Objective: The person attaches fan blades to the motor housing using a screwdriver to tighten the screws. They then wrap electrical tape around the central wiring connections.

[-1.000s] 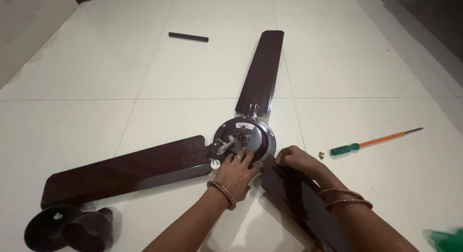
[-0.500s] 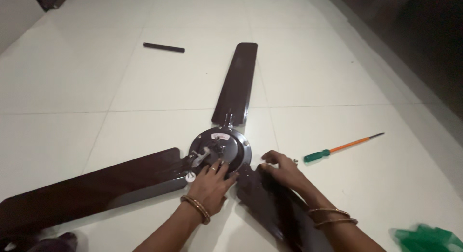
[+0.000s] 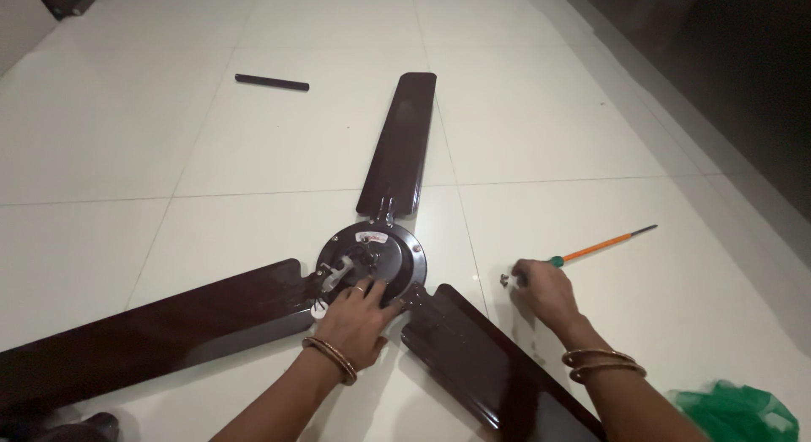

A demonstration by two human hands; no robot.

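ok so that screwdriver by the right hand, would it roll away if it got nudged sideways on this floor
Probably yes. The screwdriver has a thin, round-looking orange shaft, and it lies flat on glossy tile floor, so little would stop it rolling. Its green handle, mostly hidden under the right hand, looks thicker than the shaft, so it would likely curve rather than roll straight. It seems stiff and light.
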